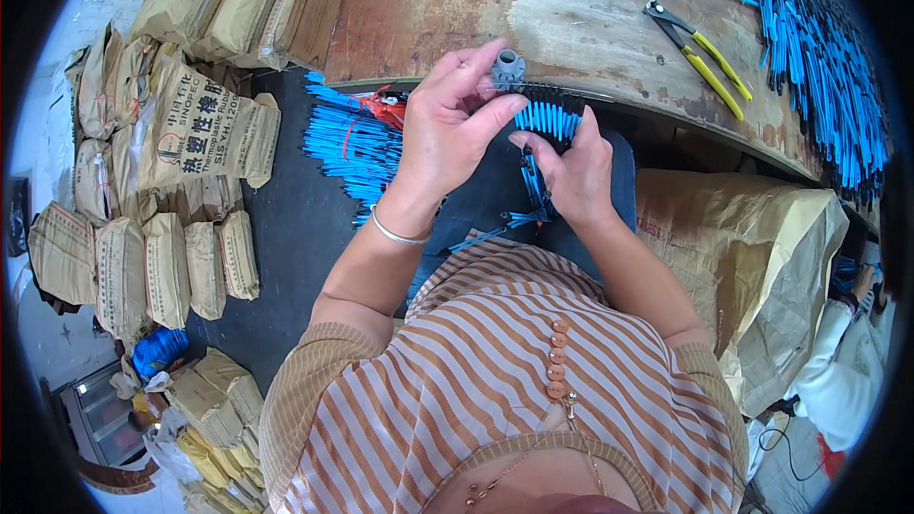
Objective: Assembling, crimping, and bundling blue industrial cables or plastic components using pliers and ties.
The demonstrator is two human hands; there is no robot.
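My left hand [443, 124] is closed at the table's near edge, its fingers and thumb around a grey ribbed plastic piece [509, 67] with a round hole in its top. A dark row of thin tips runs from beside that piece toward the right. My right hand [579, 171] grips a row of short blue sticks [547, 119] with black ends, thumb across the near side. The two hands are close together, over my lap. More blue sticks [524, 219] lie loose on my lap below them.
A wooden table [428, 9] spans the far side, carrying yellow-handled pliers [705, 62]. Blue sticks [809, 67] are heaped at its right end; another bundle [352, 152] is at left. Paper sacks [190, 124] stack leftward. A large paper bag [743, 257] stands right, near another person's sleeve [828, 352].
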